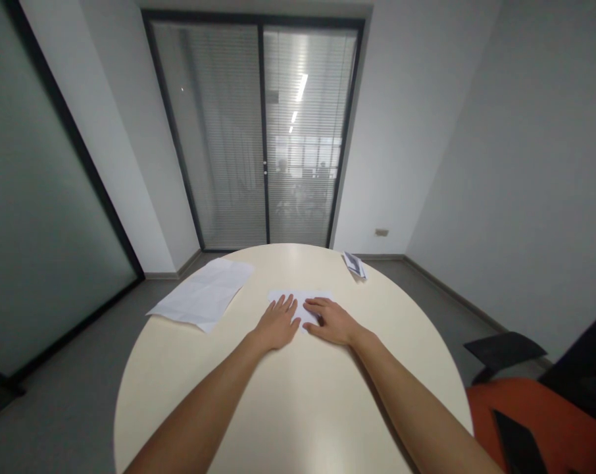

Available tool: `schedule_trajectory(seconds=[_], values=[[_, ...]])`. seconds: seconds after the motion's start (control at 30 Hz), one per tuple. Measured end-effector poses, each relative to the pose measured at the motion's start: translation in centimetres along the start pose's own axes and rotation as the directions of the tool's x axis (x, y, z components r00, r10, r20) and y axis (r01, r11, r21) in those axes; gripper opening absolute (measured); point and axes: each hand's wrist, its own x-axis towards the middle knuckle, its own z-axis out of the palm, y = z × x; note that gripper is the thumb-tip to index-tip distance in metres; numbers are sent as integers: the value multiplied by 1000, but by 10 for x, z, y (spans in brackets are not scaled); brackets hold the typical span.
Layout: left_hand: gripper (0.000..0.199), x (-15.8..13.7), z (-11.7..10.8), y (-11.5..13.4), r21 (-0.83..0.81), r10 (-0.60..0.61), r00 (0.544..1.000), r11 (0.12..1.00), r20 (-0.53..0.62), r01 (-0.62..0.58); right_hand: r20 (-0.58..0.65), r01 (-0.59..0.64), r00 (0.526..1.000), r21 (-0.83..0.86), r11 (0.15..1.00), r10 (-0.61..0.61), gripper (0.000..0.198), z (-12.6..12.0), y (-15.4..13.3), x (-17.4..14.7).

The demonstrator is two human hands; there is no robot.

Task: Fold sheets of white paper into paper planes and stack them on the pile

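A small white sheet of paper (pixel 300 306) lies on the round cream table (pixel 288 408), partly hidden under both hands. My left hand (pixel 278 322) rests flat on its left part with the fingers spread forward. On its right part is my right hand (pixel 332 320), palm down, fingers apart and slightly bent, pointing to the left. The two thumbs come near each other at the paper's near edge. Neither hand grips anything that I can see.
A larger, slightly creased white sheet (pixel 204 289) overhangs the table's left edge. A folded paper piece (pixel 354 266) stands near the far right edge. An orange chair (pixel 539 421) with black armrests is at the right. Glass doors (pixel 263 138) with blinds are beyond the table.
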Motion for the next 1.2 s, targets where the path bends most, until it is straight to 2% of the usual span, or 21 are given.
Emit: schedule_trajectory(seconds=[0.23,0.4,0.47,0.5,0.57,0.63,0.7,1.0,1.1,1.2], values=[[59,0,-1,-6,62,-149,988,987,-39,151,0,16,1000,-44,999,-16,50,-4,-4,2],[61,0,-3,-14,104,-328,935,934,-139,343,1,12,1000,-59,998,-12,50,-3,-4,1],[61,0,-4,-16,92,-346,916,925,-205,369,-5,16,1000,-74,997,-16,48,-3,-3,1],[61,0,-5,-16,81,-317,919,936,-236,344,-13,14,1000,-82,997,-15,47,-3,-3,1],[59,0,-6,-15,56,-198,944,974,-264,220,-27,10,1000,-93,996,-13,44,-4,-3,2],[58,0,-5,-13,28,-69,970,997,-232,77,-37,10,999,-99,995,-14,42,-4,-3,2],[57,1,-2,-11,-3,-9,985,1000,-174,8,-45,11,999,-102,995,-15,41,-4,-2,2],[51,1,-2,-11,-44,-1,997,999,-78,-3,-77,1,997,-29,1000,-3,37,-2,10,-1],[50,0,-5,-10,-54,30,998,998,-62,-33,-90,-3,996,-2,1000,2,35,-3,9,-2],[51,-1,-6,-12,-54,71,995,996,-70,-75,-87,28,996,35,999,-25,41,0,6,-2]])
